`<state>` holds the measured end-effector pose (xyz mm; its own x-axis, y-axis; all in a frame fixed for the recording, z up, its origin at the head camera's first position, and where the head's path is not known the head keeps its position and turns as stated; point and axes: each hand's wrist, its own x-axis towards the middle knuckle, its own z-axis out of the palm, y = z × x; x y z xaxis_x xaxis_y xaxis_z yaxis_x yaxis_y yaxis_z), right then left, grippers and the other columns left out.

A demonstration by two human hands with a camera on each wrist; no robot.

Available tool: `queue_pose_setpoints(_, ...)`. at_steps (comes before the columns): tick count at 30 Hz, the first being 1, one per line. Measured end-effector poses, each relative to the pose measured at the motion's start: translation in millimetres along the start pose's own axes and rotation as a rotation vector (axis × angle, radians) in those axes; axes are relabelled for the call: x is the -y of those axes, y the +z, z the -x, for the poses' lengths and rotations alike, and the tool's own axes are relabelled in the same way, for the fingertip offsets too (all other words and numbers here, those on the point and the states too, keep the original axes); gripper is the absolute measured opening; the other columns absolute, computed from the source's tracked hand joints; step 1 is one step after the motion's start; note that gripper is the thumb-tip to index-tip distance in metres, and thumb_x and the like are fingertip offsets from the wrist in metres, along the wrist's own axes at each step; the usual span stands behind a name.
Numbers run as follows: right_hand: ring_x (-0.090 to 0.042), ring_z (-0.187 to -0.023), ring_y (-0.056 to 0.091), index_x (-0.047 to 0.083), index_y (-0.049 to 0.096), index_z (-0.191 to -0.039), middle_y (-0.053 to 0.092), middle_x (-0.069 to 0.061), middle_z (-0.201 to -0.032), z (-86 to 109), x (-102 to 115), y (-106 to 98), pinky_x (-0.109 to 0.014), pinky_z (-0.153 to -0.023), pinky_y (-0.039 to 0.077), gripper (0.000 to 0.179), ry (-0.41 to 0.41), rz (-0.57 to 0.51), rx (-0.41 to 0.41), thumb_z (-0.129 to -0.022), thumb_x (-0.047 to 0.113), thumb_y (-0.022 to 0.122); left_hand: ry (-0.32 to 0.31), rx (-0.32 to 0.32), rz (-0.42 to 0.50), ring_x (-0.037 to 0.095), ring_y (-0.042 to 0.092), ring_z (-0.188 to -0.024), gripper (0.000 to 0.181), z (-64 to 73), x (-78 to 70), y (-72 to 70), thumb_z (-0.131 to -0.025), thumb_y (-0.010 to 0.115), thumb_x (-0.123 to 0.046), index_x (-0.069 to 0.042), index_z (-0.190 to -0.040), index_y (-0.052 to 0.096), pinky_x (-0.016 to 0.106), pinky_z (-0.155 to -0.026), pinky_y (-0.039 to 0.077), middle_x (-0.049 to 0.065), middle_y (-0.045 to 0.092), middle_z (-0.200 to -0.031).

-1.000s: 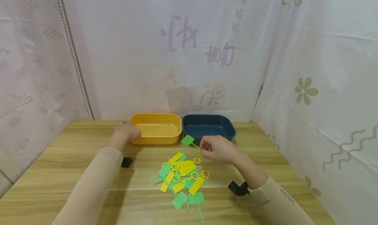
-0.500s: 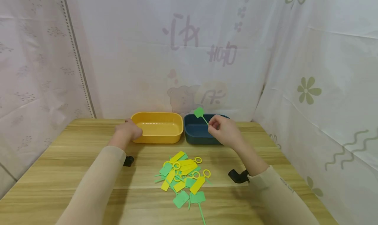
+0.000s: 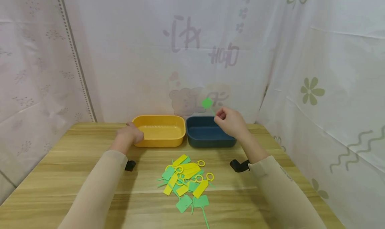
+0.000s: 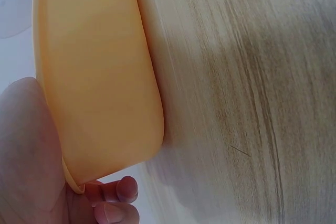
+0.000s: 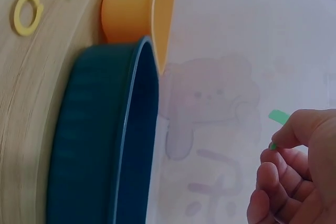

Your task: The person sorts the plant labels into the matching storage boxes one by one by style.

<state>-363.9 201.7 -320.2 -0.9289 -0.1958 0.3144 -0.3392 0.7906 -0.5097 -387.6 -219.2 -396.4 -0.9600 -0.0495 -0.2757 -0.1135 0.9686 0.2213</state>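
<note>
My right hand (image 3: 231,122) pinches the thin stem of a green tag (image 3: 207,102) between thumb and forefinger, raised above the dark blue bin (image 3: 210,140). In the right wrist view, a bit of the green tag (image 5: 279,116) shows past the thumb. My left hand (image 3: 129,135) grips the left end of the yellow bin (image 3: 159,143), its thumb over the rim and fingers curled beneath, as the left wrist view shows. A pile of green tags (image 3: 184,203) and yellow ring-ended tags (image 3: 201,188) lies on the table in front of the bins.
Both bins stand side by side at the back of the wooden table (image 3: 144,202). Behind them hangs a pale patterned curtain (image 3: 135,55), with more cloth along both sides. Black wrist mounts (image 3: 239,166) sit under the forearms.
My right hand has risen up and away with the green tag, from in front of the blue bin to above it. The left hand stays on the yellow bin; the pile looks unchanged.
</note>
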Motion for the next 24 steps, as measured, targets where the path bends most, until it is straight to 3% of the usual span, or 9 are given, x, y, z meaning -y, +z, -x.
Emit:
queue_pose_setpoints(8, -0.034, -0.101, 0.068, 0.007, 0.07, -0.118, 0.074, -0.014, -0.113, -12.4, -20, 5, -0.05, -0.093, 0.056, 0.026, 0.049, 0.042, 0.022, -0.104, 0.027, 0.061, -0.002, -0.004, -0.009, 0.054, 0.063, -0.128, 0.09, 1.2, 0.6, 0.8, -0.105, 0.031, -0.034, 0.025, -0.162, -0.005, 0.065, -0.116, 0.046, 0.042, 0.063, -0.141)
queue_pose_setpoints(24, -0.027, -0.086, 0.068, 0.008, 0.069, -0.113, 0.076, -0.011, -0.104, -17.2, -51, 23, -0.045, -0.082, 0.056, 0.024, 0.138, 0.158, 0.102, -0.107, 0.03, 0.061, -0.007, -0.009, -0.016, 0.051, 0.067, -0.119, 0.089, 3.4, -1.2, 0.4, -0.104, 0.031, -0.033, 0.025, -0.163, -0.004, 0.064, -0.113, 0.047, 0.041, 0.067, -0.135)
